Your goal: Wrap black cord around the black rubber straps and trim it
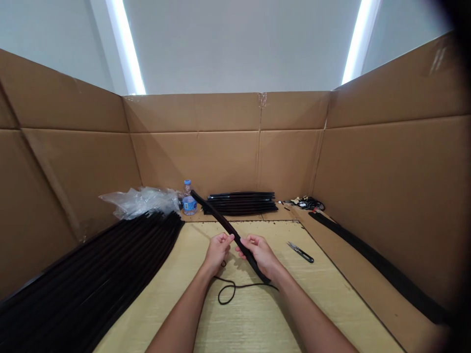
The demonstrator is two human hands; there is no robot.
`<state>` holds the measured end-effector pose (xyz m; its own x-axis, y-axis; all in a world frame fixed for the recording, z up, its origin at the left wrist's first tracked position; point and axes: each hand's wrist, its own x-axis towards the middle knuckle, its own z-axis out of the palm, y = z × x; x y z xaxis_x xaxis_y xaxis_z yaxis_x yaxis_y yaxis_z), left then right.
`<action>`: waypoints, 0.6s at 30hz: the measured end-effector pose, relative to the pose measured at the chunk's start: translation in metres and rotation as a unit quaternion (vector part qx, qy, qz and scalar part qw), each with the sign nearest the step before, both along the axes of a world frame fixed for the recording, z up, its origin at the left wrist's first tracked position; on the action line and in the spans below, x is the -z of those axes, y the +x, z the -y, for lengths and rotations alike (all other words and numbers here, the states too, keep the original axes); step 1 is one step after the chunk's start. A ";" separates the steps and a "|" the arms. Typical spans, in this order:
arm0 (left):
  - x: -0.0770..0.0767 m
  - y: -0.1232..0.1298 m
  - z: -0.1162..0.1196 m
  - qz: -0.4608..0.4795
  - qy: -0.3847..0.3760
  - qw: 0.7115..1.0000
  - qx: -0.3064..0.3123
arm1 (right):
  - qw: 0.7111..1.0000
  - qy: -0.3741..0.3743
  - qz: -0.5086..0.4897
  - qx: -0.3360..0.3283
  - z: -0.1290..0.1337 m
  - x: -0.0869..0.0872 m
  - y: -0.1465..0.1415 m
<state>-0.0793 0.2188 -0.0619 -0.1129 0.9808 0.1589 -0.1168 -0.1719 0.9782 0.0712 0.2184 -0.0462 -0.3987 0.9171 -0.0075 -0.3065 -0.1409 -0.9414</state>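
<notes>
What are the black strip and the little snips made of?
The black strip looks like dull rubber or foam, since it bends in a soft curve, though I can't be certain. The snips seem to have shiny steel blades that catch the light, and a black coated grip.

We face folded cardboard panels [195,142] rising around us from nine o'clock through twelve to three, with a pale grey wall [235,49] above them and bright vertical light strips [127,46] at eleven and one o'clock.

Long flat black strip [231,232], slightly bowed, slanting diagonally away, far end raised; thin black cord [235,287] lying in loose loop just below near end.
</notes>
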 end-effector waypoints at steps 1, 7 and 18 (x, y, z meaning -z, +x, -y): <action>0.001 -0.001 0.000 0.009 -0.005 1.000 0.009 | 1.000 0.003 0.000 0.005 0.000 0.001 0.000; 0.000 -0.003 0.003 0.049 -0.032 0.994 0.095 | 0.999 0.011 0.040 -0.025 0.004 -0.002 0.005; -0.005 0.003 0.008 0.020 -0.008 0.992 0.127 | 0.992 0.080 0.034 -0.096 0.010 -0.010 0.010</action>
